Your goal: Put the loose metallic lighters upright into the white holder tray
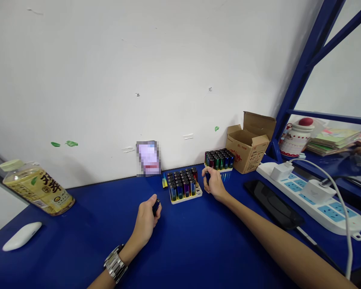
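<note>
My left hand point(145, 218), with a metal watch on its wrist, is closed around a dark battery point(156, 206) above the blue table. Fingers curled, my right hand point(215, 184) grips another dark battery point(207, 175) just right of the front battery holder point(186, 199). That white holder carries several rows of upright batteries point(179, 189) in blue, purple and gold, with a few bare slots at its right end. Behind my right hand stands a second holder point(228, 169) filled with coloured batteries point(219, 159). A yellow-and-blue battery point(164, 180) stands beside the front holder's left side.
An open cardboard box point(249, 146) sits at the back right. Nearer lie a black phone point(272, 204) and a white power strip point(337, 224) with chargers and cables. To the left are a drink bottle point(39, 188) and a white mouse point(22, 237). A blurred phone point(149, 157) leans against the wall.
</note>
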`<state>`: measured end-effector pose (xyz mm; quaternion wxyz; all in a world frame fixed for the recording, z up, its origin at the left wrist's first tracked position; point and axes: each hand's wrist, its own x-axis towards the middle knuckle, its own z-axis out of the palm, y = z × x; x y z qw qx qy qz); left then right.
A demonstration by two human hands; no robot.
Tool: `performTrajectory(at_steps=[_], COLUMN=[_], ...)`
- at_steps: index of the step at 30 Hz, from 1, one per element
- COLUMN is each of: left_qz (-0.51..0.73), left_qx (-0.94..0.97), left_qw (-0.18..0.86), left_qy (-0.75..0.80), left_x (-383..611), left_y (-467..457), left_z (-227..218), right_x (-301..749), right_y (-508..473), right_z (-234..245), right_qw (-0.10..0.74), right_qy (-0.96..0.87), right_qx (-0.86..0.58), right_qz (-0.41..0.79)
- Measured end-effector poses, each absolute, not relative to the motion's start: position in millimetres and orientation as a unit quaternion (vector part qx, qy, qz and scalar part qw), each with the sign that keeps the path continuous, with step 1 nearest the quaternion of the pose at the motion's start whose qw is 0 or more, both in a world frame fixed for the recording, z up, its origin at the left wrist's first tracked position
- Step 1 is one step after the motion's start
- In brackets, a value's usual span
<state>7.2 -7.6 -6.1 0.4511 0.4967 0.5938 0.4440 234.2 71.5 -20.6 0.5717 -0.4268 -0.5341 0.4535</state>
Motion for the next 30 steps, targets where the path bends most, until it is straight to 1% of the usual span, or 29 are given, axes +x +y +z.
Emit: performTrajectory(at_steps=[6, 12, 17, 24, 30], left_qz=[0.444, 0.442, 0.442, 0.444, 0.458], left_qx=[0.505, 0.508, 0.506, 0.496, 0.512], left_qw=[0.448, 0.447, 0.446, 0.46, 0.452], left_qy=[0.59, 0.589, 0.591, 0.587, 0.569], left_x=[6.9, 6.9, 7.1, 7.6, 5.2], left_y=[-7.7, -7.7, -7.8, -8.7, -9.3], left_z=[-7.2, -6.4, -6.7, -5.8, -6.5], right_x=[234.7, 232.4, 232.5, 232.1, 230.7], right_y=[70.4, 68.8, 69.8, 68.1, 67.9], right_z=[-15.5, -13.0, -13.9, -11.9, -13.4], right_qw=[0.577, 0.601, 0.586, 0.596, 0.577], right_qy=[-0.509, -0.482, -0.483, -0.473, -0.496], right_qx=[-0.445, -0.44, -0.433, -0.477, -0.487], right_qz=[0.459, 0.461, 0.486, 0.441, 0.428])
